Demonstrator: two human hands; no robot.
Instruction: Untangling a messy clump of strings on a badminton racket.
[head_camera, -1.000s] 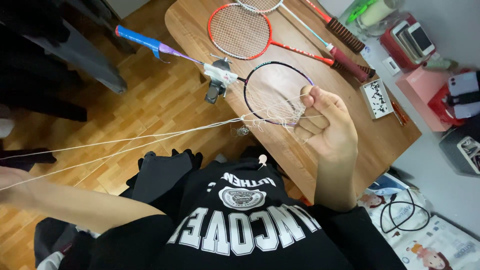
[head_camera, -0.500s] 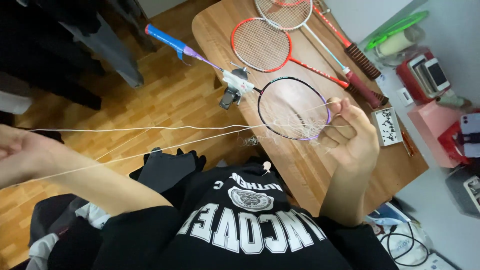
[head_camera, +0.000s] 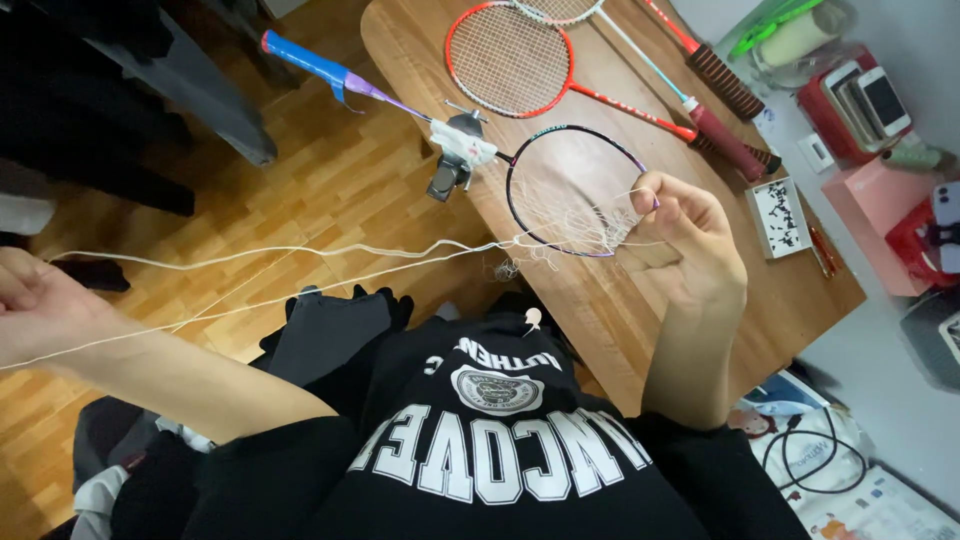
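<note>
From the head camera we look down past our black printed shirt (head_camera: 480, 450) at a dark-framed racket (head_camera: 575, 190) lying on the wooden worktop (head_camera: 610, 310), its head at about one o'clock from our chest. Our right hand (head_camera: 690, 240) sits at the frame's three o'clock edge, fingers (head_camera: 655, 195) curled together on the rim and a tangle of loose white string (head_camera: 300, 250). That string runs out toward nine o'clock over the wood floor (head_camera: 330, 170) to our left hand (head_camera: 35, 310), whose fingers are cut off by the picture's edge, so we cannot tell their state. A clamp (head_camera: 455, 155) grips the racket's shaft; an orange racket (head_camera: 510, 60) lies at twelve o'clock.
</note>
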